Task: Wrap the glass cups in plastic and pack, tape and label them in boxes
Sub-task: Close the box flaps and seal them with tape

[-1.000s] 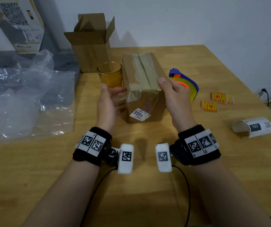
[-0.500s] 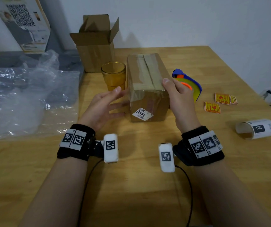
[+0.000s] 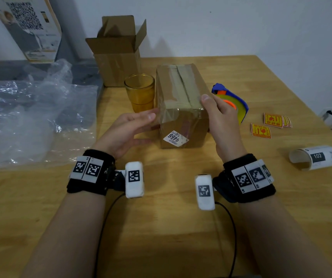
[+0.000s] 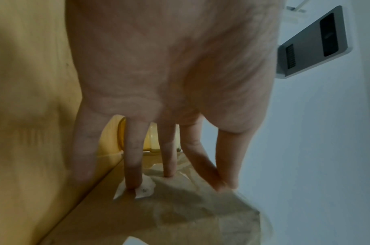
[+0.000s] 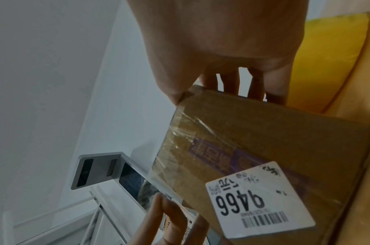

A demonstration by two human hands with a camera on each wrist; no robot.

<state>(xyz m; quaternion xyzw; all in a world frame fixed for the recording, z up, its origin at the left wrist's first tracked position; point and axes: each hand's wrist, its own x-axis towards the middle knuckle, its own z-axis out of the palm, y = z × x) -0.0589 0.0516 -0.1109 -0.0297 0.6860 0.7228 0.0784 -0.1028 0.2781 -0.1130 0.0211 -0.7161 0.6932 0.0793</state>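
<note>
Step in hand: While the sealed box [image 3: 181, 105] lies on its side on the table [image 3: 161, 227], tape already along its seam, both hands are working the tape end down over its near face; this looks like the close of the taping step.
Right hand: the right hand [image 3: 221, 119] grips the box's right near corner, thumb on top and fingers curled round the far side.
Left hand: the left hand [image 3: 129, 129] is flat and holds nothing; its fingertips [image 4: 133, 184] press on the near left part of the box, over the clear tape.
Other task things: an amber glass cup [image 3: 140, 91] stands unwrapped just left of the box, an open box [image 3: 117, 55] behind that, plastic wrap [image 3: 34, 117] further left.
Right of the box: tape dispenser [image 3: 233, 103] just beside it; red stickers [image 3: 261, 130] and a label roll [image 3: 315, 157] further right.
Next move calls for: probably a sticker from the right, pressed onto a bare face of the box.
Change from earlier: a second ago the left hand stood upright at the box's left side; it has since turned palm-up and slid its fingers across the near face. The right hand has kept its grip.
</note>
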